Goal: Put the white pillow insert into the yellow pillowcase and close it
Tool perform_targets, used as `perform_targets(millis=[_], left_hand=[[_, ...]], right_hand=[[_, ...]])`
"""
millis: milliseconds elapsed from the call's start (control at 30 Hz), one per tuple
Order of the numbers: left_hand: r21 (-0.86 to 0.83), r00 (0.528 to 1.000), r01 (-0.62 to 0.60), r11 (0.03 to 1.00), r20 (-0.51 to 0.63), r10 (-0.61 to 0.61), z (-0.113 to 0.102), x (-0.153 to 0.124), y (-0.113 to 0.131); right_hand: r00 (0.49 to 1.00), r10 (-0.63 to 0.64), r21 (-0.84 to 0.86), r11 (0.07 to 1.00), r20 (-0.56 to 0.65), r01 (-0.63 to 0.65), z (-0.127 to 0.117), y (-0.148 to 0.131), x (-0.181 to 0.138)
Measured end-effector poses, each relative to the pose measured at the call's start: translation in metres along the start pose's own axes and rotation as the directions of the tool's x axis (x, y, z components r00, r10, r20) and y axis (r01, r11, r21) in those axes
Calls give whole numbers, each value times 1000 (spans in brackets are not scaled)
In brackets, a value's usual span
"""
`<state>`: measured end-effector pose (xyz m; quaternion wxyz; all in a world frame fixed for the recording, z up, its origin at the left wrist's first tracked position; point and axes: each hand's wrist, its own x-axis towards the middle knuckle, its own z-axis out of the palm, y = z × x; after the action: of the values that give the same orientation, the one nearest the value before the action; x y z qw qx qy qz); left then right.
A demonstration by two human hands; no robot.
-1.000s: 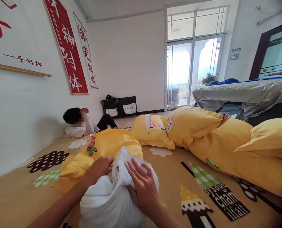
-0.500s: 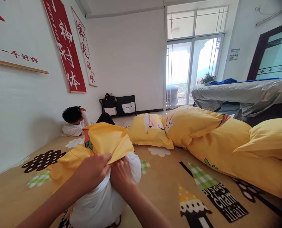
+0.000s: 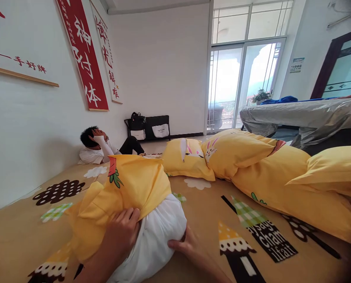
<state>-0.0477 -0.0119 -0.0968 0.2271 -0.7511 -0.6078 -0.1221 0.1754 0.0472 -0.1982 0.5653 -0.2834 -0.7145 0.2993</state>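
Note:
A white pillow (image 3: 160, 232) lies in front of me, its far end inside a yellow pillowcase (image 3: 140, 179) with a carrot print. My left hand (image 3: 125, 224) is closed on the pillowcase's edge, where the cloth meets the pillow. At the pillow's right side is my right hand (image 3: 190, 247), thumb across the white fabric and fingers partly hidden behind it. The pillow's near end bulges out of the case, between my forearms.
Several stuffed yellow pillows (image 3: 246, 161) with rabbit prints lie along the right of the patterned sheet (image 3: 205, 216). A person (image 3: 94, 145) reclines by the left wall, hand at the head. Black bags (image 3: 148, 127) stand at the far wall; a plastic-covered table (image 3: 299, 112) is at right.
My right hand has left the pillowcase opening and moved to the pillow's right side. My left hand has shifted lower along the case's edge. More white pillow shows at right.

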Motion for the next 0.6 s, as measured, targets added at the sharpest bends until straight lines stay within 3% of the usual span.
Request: perform_targets(millis=[100, 200, 333, 400, 467, 533, 600], left_hand=[[27, 946, -153, 988, -285, 154, -13, 11, 16], [-5, 831, -194, 981, -533, 162, -33, 15, 33], [-151, 654, -282, 948, -753, 75, -64, 5, 44], [-179, 557, -329, 927, -830, 37, -77, -1, 46], [-218, 487, -368, 904, -873, -12, -80, -5, 48], [-304, 494, -393, 868, -866, -80, -67, -7, 53], [-414, 589, -391, 822, -799, -122, -41, -7, 60]], right_hand=[[968, 247, 388, 898, -51, -209, 22, -15, 22], [919, 338, 522, 831, -201, -191, 29, -53, 41], [917, 164, 333, 942, -365, -36, 7, -113, 28], [901, -5, 149, 986, -433, 77, -8, -138, 16], [850, -230, -43, 970, -474, 239, -22, -153, 9], [801, -437, -231, 899, -408, 373, -35, -155, 9], [808, -513, -381, 836, -290, 394, -48, -142, 12]])
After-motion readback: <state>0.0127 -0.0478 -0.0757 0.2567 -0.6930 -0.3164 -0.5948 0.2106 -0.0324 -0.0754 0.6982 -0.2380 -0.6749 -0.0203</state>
